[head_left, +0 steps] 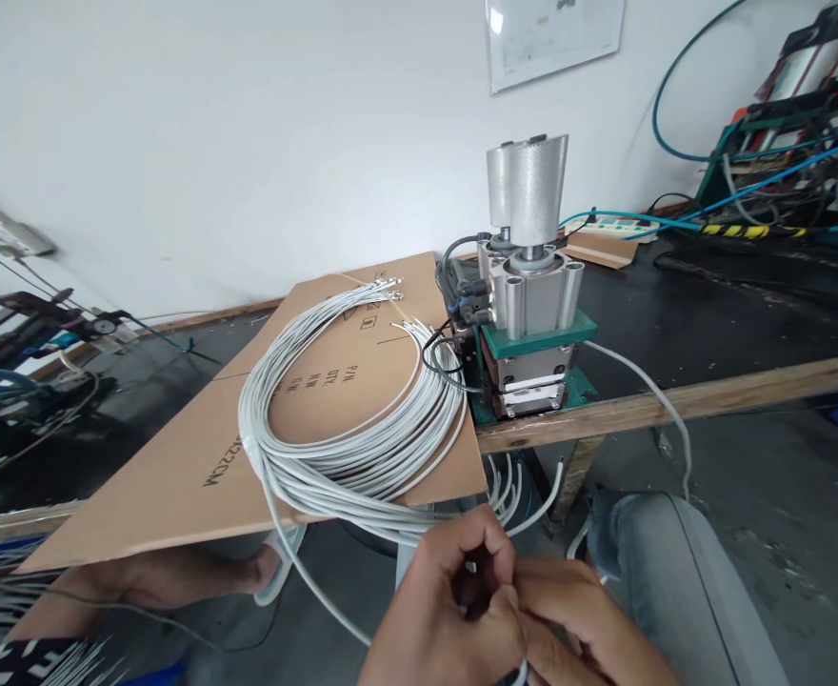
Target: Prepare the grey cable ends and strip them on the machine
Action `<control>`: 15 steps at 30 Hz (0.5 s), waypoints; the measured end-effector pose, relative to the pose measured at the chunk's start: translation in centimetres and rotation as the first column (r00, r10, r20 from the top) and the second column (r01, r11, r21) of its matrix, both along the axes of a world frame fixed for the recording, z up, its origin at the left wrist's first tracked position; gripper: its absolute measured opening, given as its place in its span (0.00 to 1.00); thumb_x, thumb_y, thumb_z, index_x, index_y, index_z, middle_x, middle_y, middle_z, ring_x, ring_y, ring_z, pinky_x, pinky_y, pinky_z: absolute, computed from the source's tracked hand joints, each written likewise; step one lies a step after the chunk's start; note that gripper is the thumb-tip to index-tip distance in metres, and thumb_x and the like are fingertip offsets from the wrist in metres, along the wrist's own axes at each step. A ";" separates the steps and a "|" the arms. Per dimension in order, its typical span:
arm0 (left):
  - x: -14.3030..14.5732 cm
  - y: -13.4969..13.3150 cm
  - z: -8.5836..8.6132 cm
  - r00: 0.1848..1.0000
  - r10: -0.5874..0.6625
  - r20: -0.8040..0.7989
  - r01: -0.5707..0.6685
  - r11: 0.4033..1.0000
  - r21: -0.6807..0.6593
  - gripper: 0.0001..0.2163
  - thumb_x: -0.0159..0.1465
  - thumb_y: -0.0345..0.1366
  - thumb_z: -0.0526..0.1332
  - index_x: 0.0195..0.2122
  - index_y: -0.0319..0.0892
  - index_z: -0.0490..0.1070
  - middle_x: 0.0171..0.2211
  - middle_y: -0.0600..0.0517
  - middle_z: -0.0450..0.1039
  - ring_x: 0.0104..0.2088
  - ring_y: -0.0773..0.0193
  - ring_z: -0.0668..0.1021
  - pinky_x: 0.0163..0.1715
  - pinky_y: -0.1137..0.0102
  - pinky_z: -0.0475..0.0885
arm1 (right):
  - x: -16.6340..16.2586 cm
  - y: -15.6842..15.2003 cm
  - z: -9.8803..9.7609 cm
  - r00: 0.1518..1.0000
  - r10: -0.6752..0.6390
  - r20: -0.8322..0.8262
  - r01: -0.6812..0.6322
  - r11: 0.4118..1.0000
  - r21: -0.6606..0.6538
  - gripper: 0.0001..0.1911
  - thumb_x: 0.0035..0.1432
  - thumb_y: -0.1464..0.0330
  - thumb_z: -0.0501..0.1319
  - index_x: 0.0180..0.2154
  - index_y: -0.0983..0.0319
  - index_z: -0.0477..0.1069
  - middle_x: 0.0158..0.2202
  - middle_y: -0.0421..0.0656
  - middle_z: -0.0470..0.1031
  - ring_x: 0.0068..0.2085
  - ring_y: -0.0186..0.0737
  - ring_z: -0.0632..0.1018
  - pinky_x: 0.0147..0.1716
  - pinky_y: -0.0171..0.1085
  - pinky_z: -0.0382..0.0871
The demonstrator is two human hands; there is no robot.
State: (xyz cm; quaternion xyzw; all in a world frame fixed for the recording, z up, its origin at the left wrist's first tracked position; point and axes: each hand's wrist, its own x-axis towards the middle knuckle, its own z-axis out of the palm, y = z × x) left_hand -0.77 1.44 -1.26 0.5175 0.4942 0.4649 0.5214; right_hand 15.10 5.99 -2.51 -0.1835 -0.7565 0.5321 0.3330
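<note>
Your two hands are close together at the near edge of the picture, low and in the middle. Your left hand [448,610] is curled, with the fingers pressed around the end of a thin grey wire, and your right hand [576,619] is touching it, fingers pinched in on the same spot. You cannot see the wire tip itself, because your fingers hide it. The wire comes from the big coil of grey wires [351,419], which lies on a flat cardboard sheet [176,476] on the left part of the bench. Part of the coil hangs off the near edge of the cardboard, right above your hands. If you pull hard on one wire, the whole coil may slide off and drop in your lap, or the loops may tangle. The cardboard sticks out past the wooden bench edge [711,400], so it could tip too. Just to the right of the coil stands the small air press [533,314] with its metal cylinder on top. Loose wire ends lie near its open slot, so keep your fingers well away from that slot. A white wire [662,400] also hangs off the bench by your knee [676,562], and it could snag.
</note>
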 end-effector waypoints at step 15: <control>2.3 -1.0 0.1 0.950 0.253 0.183 -0.279 0.951 0.132 0.12 0.69 0.49 0.63 0.38 0.46 0.72 0.27 0.57 0.66 0.22 0.72 0.64 0.26 0.75 0.60 | 0.4 0.2 -3.1 0.956 0.017 -0.291 -0.171 0.842 -0.511 0.25 0.72 0.51 0.56 0.29 0.62 0.68 0.25 0.36 0.63 0.22 0.28 0.67 0.21 0.30 0.61</control>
